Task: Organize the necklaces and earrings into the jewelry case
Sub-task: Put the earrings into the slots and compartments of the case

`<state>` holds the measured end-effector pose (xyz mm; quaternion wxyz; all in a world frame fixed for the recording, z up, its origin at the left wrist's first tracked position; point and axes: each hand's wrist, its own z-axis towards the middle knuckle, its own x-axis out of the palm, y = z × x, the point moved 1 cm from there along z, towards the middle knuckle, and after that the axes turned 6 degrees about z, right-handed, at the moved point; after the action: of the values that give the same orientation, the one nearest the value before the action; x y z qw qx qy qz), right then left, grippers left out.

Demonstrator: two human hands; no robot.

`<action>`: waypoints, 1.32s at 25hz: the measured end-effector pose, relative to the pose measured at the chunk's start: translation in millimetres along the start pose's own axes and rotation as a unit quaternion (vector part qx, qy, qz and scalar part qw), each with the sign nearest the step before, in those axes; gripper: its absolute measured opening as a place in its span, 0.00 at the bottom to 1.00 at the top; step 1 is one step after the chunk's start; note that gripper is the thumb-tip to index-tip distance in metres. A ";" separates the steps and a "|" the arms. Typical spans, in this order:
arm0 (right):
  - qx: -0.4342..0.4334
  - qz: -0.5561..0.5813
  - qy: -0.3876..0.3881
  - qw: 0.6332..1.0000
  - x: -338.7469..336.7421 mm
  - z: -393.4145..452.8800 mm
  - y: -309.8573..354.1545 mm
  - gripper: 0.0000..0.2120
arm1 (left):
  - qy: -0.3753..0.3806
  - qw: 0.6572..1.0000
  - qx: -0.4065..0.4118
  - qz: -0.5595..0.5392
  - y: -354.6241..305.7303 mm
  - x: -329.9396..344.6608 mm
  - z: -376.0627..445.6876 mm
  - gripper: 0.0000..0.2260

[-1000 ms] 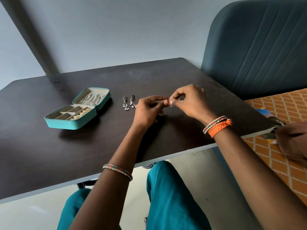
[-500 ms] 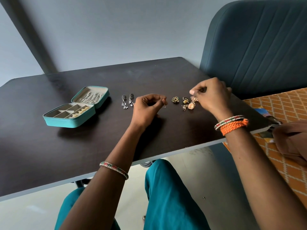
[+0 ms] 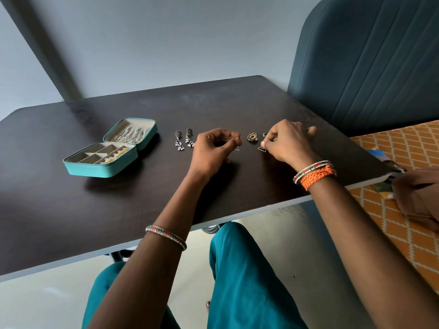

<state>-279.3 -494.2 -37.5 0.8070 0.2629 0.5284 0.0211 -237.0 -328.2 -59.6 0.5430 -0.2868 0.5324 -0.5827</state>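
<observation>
A teal jewelry case lies open on the dark table, left of my hands. Necklaces lie in its lid and small gold pieces in its right compartments. Two silver drop earrings lie side by side between the case and my left hand. That hand pinches a thin wire earring just above the table. My right hand pinches a second small wire triangle earring at the tabletop. A round gold earring lies between the two hands; other gold pieces are hidden behind my right hand.
A dark blue padded chair back stands beyond the table's right edge. An orange patterned cloth with a brown cloth on it lies to the right. My teal-clad legs are under the table's near edge.
My hands came apart. The right hand went right to the gold earrings, then came down and pinched a small wire earring at the table. The left hand stayed, still pinching its earring.
</observation>
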 end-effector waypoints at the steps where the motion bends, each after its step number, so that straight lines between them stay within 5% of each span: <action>1: -0.007 0.004 0.002 1.000 -0.6 -0.2 1.9 0.05 | -0.001 1.000 -0.001 -0.001 -0.1 0.2 0.1 0.05; 6: -0.008 0.156 0.038 0.987 -3.1 0.0 8.5 0.05 | -0.008 1.000 -0.003 -0.027 -4.5 -0.8 -2.4 0.03; 10: -0.003 0.399 0.086 0.913 -13.7 -9.5 19.6 0.06 | -0.014 0.994 -0.044 -0.099 -20.9 -2.7 -13.0 0.04; 14: -0.015 0.511 0.131 0.849 -23.3 -28.8 36.9 0.07 | -0.014 0.978 -0.087 -0.188 -23.4 -13.6 -34.3 0.02; 21: -0.072 0.501 0.184 0.843 -14.6 -57.5 71.4 0.06 | -0.047 0.970 -0.103 -0.214 -33.5 -59.4 -69.7 0.04; 26: -0.099 0.467 0.223 0.850 28.0 -71.7 104.3 0.11 | -0.133 0.983 -0.077 0.100 -11.9 -102.0 -92.1 0.03; 33: -0.127 0.394 0.222 0.883 68.4 -66.5 129.7 0.11 | -0.127 0.976 -0.098 0.150 5.3 -131.1 -103.1 0.03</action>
<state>-275.0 -334.4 -57.3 0.6204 0.3325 0.5396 0.4619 -297.2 -172.5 -60.2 0.6566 -0.3266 0.5510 -0.3983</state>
